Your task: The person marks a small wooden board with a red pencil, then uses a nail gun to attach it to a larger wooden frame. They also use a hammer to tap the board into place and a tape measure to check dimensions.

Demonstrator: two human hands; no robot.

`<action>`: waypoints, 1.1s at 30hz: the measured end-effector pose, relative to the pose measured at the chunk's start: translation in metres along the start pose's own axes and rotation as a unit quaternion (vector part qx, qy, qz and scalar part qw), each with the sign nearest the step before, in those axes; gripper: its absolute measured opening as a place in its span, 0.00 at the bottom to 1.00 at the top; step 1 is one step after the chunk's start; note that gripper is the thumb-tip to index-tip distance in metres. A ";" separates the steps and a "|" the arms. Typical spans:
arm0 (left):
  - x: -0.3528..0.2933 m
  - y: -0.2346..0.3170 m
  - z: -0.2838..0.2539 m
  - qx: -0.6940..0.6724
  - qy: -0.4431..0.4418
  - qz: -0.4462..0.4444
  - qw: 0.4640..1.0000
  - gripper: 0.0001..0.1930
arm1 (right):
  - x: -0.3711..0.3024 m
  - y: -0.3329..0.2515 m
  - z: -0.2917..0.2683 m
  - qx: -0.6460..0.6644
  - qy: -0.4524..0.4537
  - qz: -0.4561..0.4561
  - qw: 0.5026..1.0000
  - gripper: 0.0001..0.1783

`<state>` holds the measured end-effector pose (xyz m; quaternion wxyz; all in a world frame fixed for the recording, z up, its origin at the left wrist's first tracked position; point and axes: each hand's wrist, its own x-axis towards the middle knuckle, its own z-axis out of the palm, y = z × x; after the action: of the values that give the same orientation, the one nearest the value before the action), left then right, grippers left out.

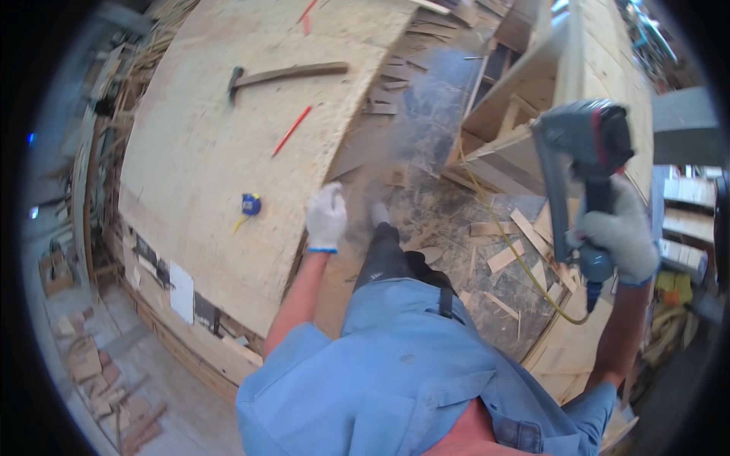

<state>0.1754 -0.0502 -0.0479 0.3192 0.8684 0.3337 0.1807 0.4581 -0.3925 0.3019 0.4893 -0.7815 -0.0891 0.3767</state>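
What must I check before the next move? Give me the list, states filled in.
1. Nail gun gripped: ok; the right hand is closed round it.
2. Left hand away from the gun: ok; it is over by the edge of the board.
3. Finger off the trigger: cannot tell; too blurred.
4. Hose running to the gun: ok; it loops up toward the grip's lower end.
5. Floor clear: not ok; scraps lie right of the legs.
6. Board clear of tools: not ok; a hammer, a red pencil and a tape measure lie on it.
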 end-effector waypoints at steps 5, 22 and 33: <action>0.051 -0.072 -0.082 0.284 0.045 -0.036 0.957 0.20 | 0.091 0.049 0.112 -0.202 -0.177 -0.084 0.960 0.28; 0.118 -0.095 -0.082 0.268 0.131 0.021 0.954 0.20 | 0.345 -0.034 0.459 -0.533 -0.178 -0.444 0.698 0.14; 0.064 -0.148 -0.124 0.270 0.059 0.017 0.961 0.11 | 0.387 -0.032 0.522 -0.496 -0.212 -0.386 0.748 0.18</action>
<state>0.0865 0.1329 -0.0510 0.0496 0.9156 0.3733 0.1408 0.3841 0.1841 0.0103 0.1047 -0.7136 -0.6587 0.2144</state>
